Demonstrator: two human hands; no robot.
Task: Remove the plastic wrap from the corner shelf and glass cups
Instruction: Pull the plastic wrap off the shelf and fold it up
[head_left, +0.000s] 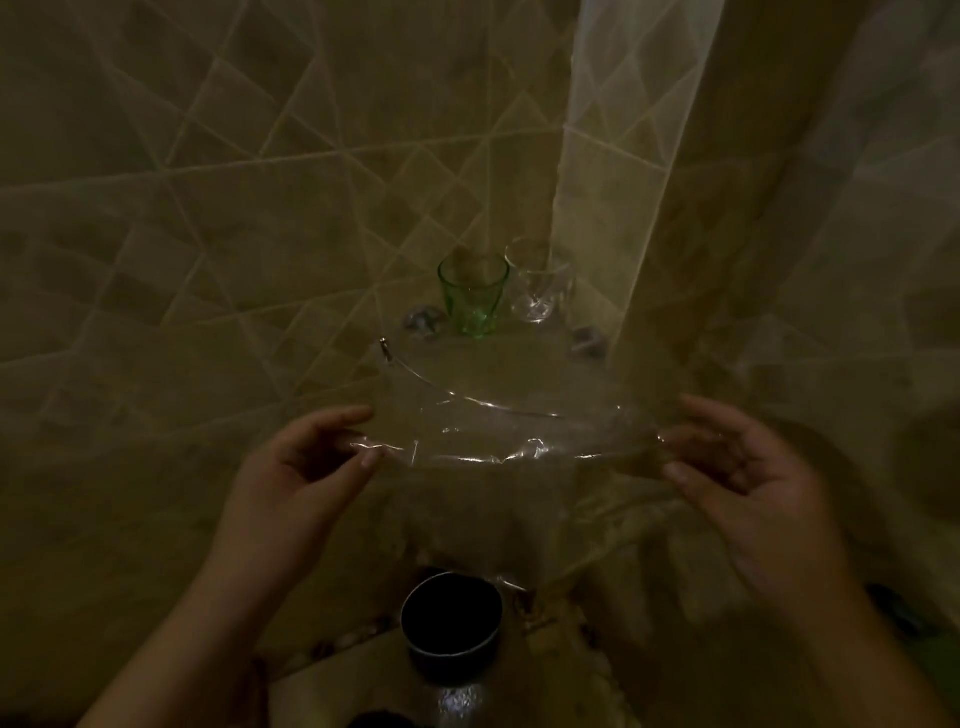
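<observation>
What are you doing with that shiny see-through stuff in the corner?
A person is holding a sheet of plastic wrap by its near edge, the left hand at one end and the right hand at the other. It lies in front of a glass corner shelf on a tiled wall. A green glass cup and a clear glass cup stand at the back of the shelf. A dark round container sits below.

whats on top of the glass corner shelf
A green cup and a clear cup stand at the back of the shelf. Whether wrap covers them is too dim to tell.
</observation>
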